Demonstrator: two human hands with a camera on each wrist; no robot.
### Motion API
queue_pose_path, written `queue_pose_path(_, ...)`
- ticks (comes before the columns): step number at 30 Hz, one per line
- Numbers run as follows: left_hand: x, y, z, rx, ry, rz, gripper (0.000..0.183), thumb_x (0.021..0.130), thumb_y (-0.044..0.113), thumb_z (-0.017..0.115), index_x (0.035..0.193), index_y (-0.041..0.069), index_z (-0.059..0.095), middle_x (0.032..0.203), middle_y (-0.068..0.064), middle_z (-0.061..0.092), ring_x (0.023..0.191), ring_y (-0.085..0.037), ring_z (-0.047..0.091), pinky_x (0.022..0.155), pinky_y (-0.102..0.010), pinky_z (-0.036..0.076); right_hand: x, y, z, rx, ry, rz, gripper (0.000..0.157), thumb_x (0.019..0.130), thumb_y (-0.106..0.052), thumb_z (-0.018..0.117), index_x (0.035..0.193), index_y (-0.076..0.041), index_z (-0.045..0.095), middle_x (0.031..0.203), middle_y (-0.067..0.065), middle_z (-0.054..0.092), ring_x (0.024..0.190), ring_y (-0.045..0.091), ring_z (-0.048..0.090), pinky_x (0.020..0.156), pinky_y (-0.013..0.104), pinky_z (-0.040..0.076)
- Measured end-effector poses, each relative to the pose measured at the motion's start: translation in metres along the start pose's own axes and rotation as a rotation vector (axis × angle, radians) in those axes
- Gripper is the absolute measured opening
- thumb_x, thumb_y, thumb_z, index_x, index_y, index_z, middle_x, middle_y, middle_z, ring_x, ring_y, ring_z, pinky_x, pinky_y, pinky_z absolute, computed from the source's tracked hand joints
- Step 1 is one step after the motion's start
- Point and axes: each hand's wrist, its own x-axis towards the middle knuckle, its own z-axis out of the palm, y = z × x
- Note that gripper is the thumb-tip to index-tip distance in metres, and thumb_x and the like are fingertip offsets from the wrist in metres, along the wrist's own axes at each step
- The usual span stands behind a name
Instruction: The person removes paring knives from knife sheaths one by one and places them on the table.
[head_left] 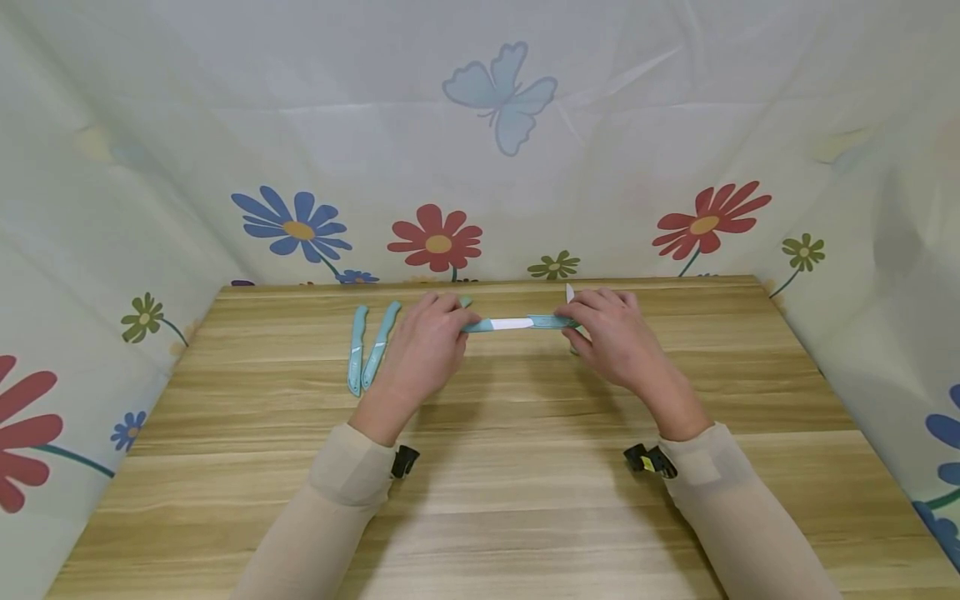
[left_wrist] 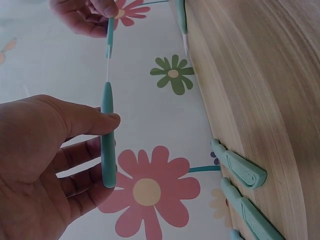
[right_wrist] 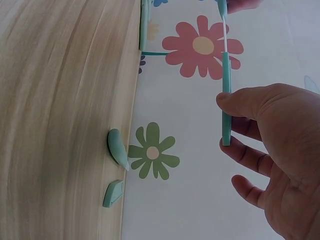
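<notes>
Raised over the table, a small knife with a white blade (head_left: 512, 323) and teal handle (left_wrist: 107, 150) points to the right. My left hand (head_left: 431, 346) pinches the handle between thumb and fingers. In my right hand (head_left: 618, 340) is a teal blade sheath (right_wrist: 226, 117), gripped by thumb and fingertips. The blade's tip end is inside the sheath's mouth, while a stretch of white blade shows between sheath and handle. Beyond the right hand lies another knife (right_wrist: 117, 147), partly covered in the head view. A loose teal sheath (right_wrist: 114, 194) lies beside it.
Two sheathed teal knives (head_left: 357, 350) (head_left: 381, 346) lie side by side on the wooden table (head_left: 495, 500), left of my left hand. A teal tip (head_left: 466, 301) shows behind that hand. Flower-printed curtain (head_left: 337, 133) encloses the table's back and sides.
</notes>
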Motion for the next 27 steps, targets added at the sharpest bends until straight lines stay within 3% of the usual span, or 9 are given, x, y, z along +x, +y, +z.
queue_pose_path(27, 0.0, -0.0047, -0.0013, -0.001, 0.013, -0.023, 0.025, 0.093, 0.006, 0.08, 0.118, 0.011, 0.082, 0.115, -0.007, 0.074, 0.102, -0.029, 0.063, 0.09, -0.038, 0.054, 0.0002, 0.0046, 0.0001, -0.013, -0.018, 0.056, 0.025, 0.096, -0.015, 0.081, 0.12, -0.01, 0.077, 0.12, 0.011, 0.072, 0.117, 0.037, 0.064, 0.097, 0.063, 0.044)
